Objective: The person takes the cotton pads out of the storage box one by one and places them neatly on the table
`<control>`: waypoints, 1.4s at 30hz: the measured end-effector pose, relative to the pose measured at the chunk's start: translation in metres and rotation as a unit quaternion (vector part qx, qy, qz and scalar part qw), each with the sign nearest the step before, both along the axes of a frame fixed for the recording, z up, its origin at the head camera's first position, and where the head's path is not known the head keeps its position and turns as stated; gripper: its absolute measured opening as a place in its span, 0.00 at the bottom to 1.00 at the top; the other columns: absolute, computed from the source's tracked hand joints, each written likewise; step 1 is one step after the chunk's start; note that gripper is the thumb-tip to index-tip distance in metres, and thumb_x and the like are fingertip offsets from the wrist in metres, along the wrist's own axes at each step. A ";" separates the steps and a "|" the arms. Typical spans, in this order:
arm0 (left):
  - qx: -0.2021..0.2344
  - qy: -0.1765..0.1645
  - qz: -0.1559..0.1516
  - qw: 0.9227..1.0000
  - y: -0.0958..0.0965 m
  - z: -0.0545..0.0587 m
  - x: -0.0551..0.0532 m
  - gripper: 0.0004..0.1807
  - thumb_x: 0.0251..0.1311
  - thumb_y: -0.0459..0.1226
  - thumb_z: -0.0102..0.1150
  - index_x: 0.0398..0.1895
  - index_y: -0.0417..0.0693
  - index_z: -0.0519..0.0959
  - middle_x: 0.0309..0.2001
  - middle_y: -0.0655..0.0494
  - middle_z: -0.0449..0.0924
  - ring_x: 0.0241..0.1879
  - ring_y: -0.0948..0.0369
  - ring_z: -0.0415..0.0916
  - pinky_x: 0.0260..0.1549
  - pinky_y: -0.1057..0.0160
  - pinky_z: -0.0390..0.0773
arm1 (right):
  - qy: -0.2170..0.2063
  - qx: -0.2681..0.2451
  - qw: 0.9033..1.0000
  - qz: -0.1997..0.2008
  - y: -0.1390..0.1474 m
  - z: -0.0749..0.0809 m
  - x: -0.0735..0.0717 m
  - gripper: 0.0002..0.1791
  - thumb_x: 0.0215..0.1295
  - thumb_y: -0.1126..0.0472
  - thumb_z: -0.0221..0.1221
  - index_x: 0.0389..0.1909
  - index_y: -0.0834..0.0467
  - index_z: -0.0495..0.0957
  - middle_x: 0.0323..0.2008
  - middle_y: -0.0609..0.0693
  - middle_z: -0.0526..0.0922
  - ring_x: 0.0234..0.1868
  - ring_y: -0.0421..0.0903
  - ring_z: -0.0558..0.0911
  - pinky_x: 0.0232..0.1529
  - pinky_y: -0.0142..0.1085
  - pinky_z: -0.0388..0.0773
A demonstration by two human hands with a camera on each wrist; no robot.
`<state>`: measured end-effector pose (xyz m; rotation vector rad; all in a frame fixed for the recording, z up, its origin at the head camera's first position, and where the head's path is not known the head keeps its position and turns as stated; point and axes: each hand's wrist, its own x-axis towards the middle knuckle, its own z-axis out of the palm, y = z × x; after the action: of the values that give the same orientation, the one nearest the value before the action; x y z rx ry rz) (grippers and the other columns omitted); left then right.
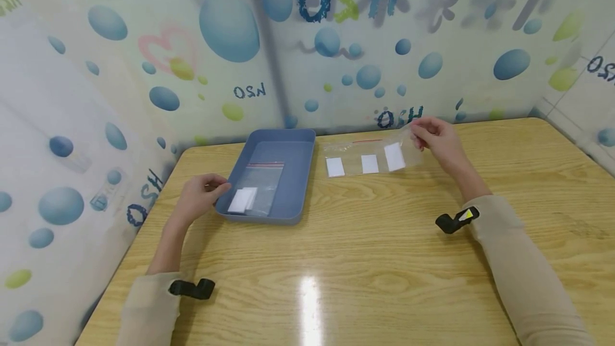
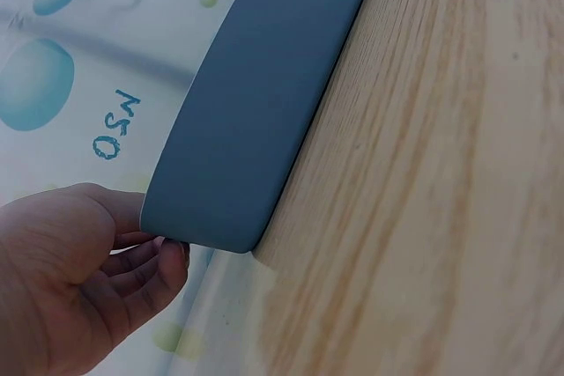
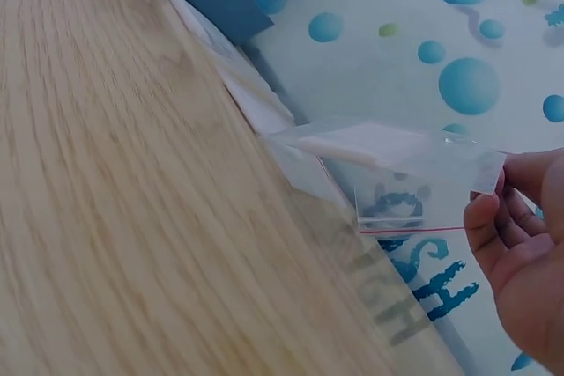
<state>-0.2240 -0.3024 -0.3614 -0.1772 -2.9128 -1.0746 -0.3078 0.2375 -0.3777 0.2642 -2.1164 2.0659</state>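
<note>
My right hand (image 1: 439,140) pinches the right edge of a clear zip bag (image 3: 441,165) with a white square (image 1: 395,156) inside. That bag is partly lifted off the table at the pinched end. Left of it, more clear zip bags with white squares (image 1: 334,166) lie in a row on the table, overlapping. My left hand (image 1: 200,196) grips the left wall of a blue-grey tray (image 1: 307,175) near its front corner, thumb and fingers at the rim. Inside the tray lie clear zip bags (image 1: 264,180) with white squares, one over another.
The wooden table (image 1: 365,260) runs up to a patterned wall covering (image 1: 336,79) with blue and green dots. The tray stands close to the table's back edge. A black wrist camera (image 1: 192,288) sits on each sleeve.
</note>
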 end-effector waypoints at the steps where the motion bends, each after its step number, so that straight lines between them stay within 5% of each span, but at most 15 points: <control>1: 0.000 0.000 0.000 1.000 0.000 0.000 0.000 0.17 0.73 0.41 0.59 0.51 0.33 0.81 0.42 0.40 0.84 0.31 0.58 0.79 0.29 0.62 0.79 | -0.002 0.001 1.000 0.000 0.001 0.000 0.000 0.14 0.74 0.62 0.57 0.52 0.68 0.77 0.29 0.46 0.81 0.25 0.40 0.75 0.29 0.28 0.75; 13: -0.004 0.003 0.000 1.000 0.000 -0.001 -0.001 0.17 0.72 0.40 0.59 0.50 0.33 0.81 0.41 0.40 0.84 0.31 0.57 0.78 0.29 0.62 0.79 | -0.032 0.060 0.998 -0.018 0.020 -0.002 0.004 0.18 0.75 0.56 0.57 0.53 0.67 0.76 0.30 0.41 0.82 0.28 0.39 0.76 0.32 0.27 0.77; 29: -0.006 0.007 -0.002 1.000 0.000 -0.001 -0.001 0.16 0.72 0.40 0.59 0.49 0.32 0.81 0.41 0.40 0.84 0.31 0.57 0.78 0.28 0.62 0.78 | -0.092 0.168 0.981 -0.027 0.035 -0.003 0.004 0.25 0.78 0.54 0.54 0.60 0.73 0.70 0.30 0.38 0.79 0.29 0.36 0.75 0.32 0.27 0.77; 33: -0.005 0.007 -0.003 1.000 0.000 -0.001 -0.001 0.16 0.72 0.40 0.59 0.50 0.32 0.81 0.41 0.40 0.83 0.31 0.57 0.78 0.28 0.62 0.78 | -0.105 0.202 0.973 -0.044 0.035 -0.003 0.004 0.24 0.78 0.55 0.53 0.59 0.74 0.71 0.31 0.43 0.79 0.28 0.36 0.75 0.31 0.28 0.77; 42: -0.007 0.009 -0.003 1.000 0.000 -0.001 0.000 0.16 0.72 0.39 0.59 0.49 0.32 0.81 0.40 0.40 0.84 0.30 0.57 0.78 0.28 0.62 0.78 | -0.129 0.291 0.944 -0.085 0.032 -0.002 0.008 0.24 0.79 0.55 0.49 0.60 0.72 0.72 0.50 0.66 0.76 0.42 0.50 0.74 0.35 0.28 0.71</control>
<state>-0.2245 -0.3024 -0.3620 -0.1942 -2.9060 -1.0487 -0.3002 0.2692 -0.3797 -0.1283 -2.7589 1.3999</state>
